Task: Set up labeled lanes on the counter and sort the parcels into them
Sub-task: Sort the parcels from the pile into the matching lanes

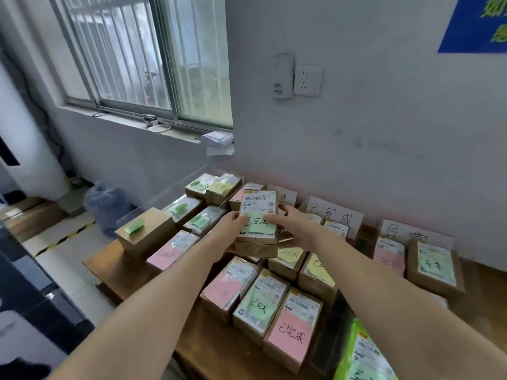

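Both my hands hold a small stack of brown cardboard parcels (258, 215) above the wooden counter (208, 349). The top parcel bears a white shipping label and a green handwritten note. My left hand (229, 229) grips the stack's left side, thumb on the green note. My right hand (288, 219) grips the right side. Below lie several more parcels with pink, green and yellow notes, such as a pink-noted one (293, 327) near me. White handwritten lane signs (334, 215) lean against the wall behind them.
A green plastic mailer (362, 355) lies at the bottom right. A clear acrylic panel (164, 193) stands along the counter's left end. Beyond it on the floor sits a blue water jug (105, 207). A window and wall sockets (307, 80) are above.
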Available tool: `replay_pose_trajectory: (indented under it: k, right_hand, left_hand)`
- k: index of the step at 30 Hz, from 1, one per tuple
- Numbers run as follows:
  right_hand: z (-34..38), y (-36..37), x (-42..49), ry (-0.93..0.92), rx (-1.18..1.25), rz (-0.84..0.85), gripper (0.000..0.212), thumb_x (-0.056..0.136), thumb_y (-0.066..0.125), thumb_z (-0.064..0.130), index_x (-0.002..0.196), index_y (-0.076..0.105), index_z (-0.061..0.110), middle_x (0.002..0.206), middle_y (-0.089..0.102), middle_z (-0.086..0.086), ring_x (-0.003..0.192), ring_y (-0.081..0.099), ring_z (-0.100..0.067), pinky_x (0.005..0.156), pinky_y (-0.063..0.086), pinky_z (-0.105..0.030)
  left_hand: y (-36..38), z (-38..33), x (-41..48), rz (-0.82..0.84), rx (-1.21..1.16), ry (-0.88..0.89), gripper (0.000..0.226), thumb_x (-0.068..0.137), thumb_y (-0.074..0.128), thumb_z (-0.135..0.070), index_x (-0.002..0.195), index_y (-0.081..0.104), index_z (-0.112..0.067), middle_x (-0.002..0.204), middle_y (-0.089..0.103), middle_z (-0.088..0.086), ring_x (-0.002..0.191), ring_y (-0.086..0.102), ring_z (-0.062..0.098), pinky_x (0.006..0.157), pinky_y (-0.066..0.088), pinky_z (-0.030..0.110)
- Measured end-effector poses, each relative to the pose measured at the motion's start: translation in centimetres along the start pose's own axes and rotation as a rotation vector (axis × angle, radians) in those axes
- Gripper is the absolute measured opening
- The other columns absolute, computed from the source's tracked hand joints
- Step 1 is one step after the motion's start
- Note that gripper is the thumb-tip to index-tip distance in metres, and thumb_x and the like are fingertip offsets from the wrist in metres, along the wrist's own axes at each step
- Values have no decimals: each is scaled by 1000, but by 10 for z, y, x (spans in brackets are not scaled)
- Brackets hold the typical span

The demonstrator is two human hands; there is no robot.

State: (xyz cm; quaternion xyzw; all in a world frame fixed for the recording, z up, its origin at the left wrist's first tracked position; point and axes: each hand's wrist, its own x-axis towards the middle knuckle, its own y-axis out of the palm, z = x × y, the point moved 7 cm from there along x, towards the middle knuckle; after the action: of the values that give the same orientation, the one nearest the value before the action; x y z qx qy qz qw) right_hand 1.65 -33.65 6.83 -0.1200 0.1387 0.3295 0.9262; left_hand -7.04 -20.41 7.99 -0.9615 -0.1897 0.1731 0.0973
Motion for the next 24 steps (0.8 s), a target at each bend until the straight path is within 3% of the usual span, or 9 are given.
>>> replay_pose_trajectory:
  k: [5, 8, 11, 16, 18, 24]
  right_hand:
    - [-2, 2, 17, 9, 62, -154, 49, 89, 69, 28, 129, 40, 30, 108, 66, -4, 95, 65, -23, 78, 56, -40]
    - [-12, -13, 13, 26, 141, -311, 55, 89, 69, 29, 136, 39, 23, 111, 65, -4, 93, 63, -22, 80, 54, -40]
    - [-30, -33, -1, 60, 218, -457, 53, 89, 68, 29, 135, 42, 22, 116, 65, -4, 94, 62, -20, 82, 52, -40]
    - [-67, -68, -39, 134, 284, -672, 54, 93, 65, 26, 140, 41, 19, 123, 64, -6, 103, 59, -20, 83, 48, -39]
    - [-83, -84, -53, 154, 301, -762, 57, 91, 66, 30, 141, 41, 20, 120, 66, -6, 105, 62, -23, 83, 51, -39]
    - [-104, -127, -91, 152, 273, -973, 52, 94, 62, 26, 141, 40, 15, 124, 65, -4, 103, 64, -23, 80, 54, -39]
  left_hand:
    - [-12, 1, 34, 118, 102, 118, 39, 103, 36, -36, 138, 43, -20, 110, 56, -6, 83, 50, 0, 62, 37, 19]
    - [-14, 0, 54, 182, 234, 194, 38, 102, 37, -34, 136, 45, -19, 104, 56, -9, 82, 48, 3, 62, 36, 16]
    - [-4, 6, 73, 244, 310, 210, 39, 101, 43, -29, 138, 44, -14, 100, 55, -4, 82, 51, 7, 68, 43, 21]
    - [38, 15, 78, 388, 398, 233, 37, 100, 46, -23, 135, 48, -13, 122, 56, 8, 109, 55, 24, 85, 46, 33]
    - [57, 15, 74, 439, 423, 250, 36, 100, 45, -21, 134, 49, -11, 129, 54, 10, 116, 51, 23, 93, 42, 32]
    - [94, 21, 71, 494, 483, 311, 32, 99, 48, -22, 130, 53, -15, 128, 56, 5, 111, 50, 15, 89, 37, 26]
